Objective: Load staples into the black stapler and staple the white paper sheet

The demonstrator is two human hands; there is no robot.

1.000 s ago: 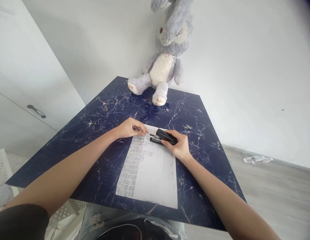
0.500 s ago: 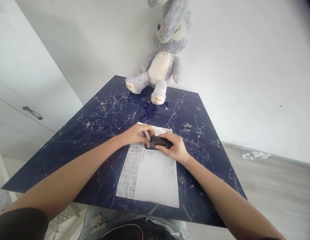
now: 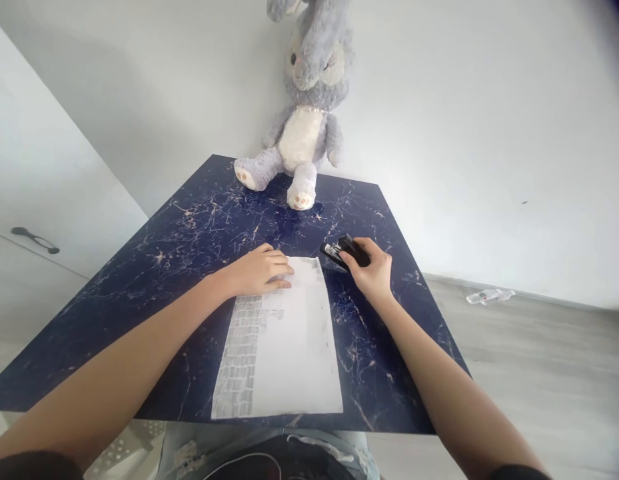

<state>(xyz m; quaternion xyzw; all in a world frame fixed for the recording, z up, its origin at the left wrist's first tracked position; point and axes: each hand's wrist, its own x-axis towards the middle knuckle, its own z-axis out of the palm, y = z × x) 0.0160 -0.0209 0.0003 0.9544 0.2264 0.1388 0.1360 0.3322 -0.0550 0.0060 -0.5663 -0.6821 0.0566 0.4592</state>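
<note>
A white sheet of paper (image 3: pixel 298 360) with a printed strip down its left side lies on the dark blue marbled table (image 3: pixel 189 220). My left hand (image 3: pixel 262 270) rests with stretched fingers flat over the paper's upper left part. To the right of the paper's top corner, my right hand (image 3: pixel 375 265) grips a black stapler (image 3: pixel 356 251). Its front end points left, and silvery metal shows between its upper and lower arms. The palm covers the back end of the stapler.
A grey plush rabbit (image 3: pixel 302 137) sits against the wall at the table's far edge. On the floor to the right lies a clear plastic package (image 3: pixel 490 296). A white cabinet with a dark handle (image 3: pixel 35 240) stands at the left.
My right hand has carried the stapler off the paper to the right. My left hand has left the stapler and now lies flat on the paper. The whole view has shifted slightly.
</note>
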